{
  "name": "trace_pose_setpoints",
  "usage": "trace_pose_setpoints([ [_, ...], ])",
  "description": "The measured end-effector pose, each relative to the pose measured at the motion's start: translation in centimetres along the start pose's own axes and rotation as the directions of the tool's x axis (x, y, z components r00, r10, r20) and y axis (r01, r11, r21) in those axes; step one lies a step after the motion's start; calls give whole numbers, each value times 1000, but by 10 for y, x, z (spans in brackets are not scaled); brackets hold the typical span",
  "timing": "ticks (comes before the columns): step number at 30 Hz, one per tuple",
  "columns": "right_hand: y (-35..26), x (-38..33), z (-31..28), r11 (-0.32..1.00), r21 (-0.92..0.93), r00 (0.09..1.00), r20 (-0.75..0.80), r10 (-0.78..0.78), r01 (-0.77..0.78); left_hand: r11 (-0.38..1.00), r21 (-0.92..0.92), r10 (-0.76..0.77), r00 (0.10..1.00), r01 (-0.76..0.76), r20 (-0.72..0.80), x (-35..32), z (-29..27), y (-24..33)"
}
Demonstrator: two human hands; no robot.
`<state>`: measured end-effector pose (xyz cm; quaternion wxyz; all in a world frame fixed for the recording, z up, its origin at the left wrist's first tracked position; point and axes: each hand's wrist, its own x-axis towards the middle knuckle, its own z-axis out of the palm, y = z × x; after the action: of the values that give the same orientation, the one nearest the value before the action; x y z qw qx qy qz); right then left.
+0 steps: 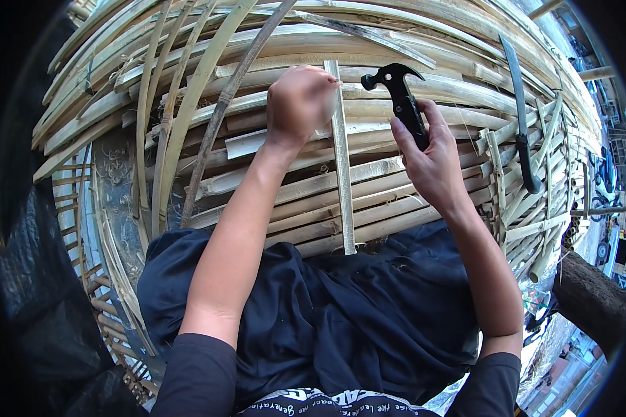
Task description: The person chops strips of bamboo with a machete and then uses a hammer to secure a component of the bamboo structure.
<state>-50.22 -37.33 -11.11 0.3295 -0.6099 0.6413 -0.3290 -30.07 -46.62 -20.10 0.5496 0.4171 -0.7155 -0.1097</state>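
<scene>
Bamboo slats (396, 90) underlie right hand (431, 163) gripping black hammer (400, 97).

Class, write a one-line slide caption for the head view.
Right hand raises a black hammer while the left hand steadies an upright bamboo strip on a curved bamboo frame.

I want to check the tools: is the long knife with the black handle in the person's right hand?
No. The right hand holds a black hammer, while the long knife lies alone on the bamboo strips further right.
</scene>
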Motion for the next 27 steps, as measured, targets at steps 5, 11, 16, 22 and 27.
trace_pose_setpoints([
  [5,-9,2,8,974,-131,982,-10,-188,185,1000,5,4,1000,-4,-11,-1,1,0],
  [11,-7,11,21,887,-251,913,-24,-407,389,1000,13,18,1000,-18,-24,0,2,0],
  [16,-3,15,26,860,-321,913,37,-407,396,999,14,33,999,-32,-26,0,-1,-1],
  [22,4,12,26,852,-314,890,-49,-454,418,1000,-2,28,999,-28,-26,0,0,0],
  [27,3,5,29,809,-313,820,-137,-556,497,1000,-14,2,1000,-2,-18,-1,2,-1],
])
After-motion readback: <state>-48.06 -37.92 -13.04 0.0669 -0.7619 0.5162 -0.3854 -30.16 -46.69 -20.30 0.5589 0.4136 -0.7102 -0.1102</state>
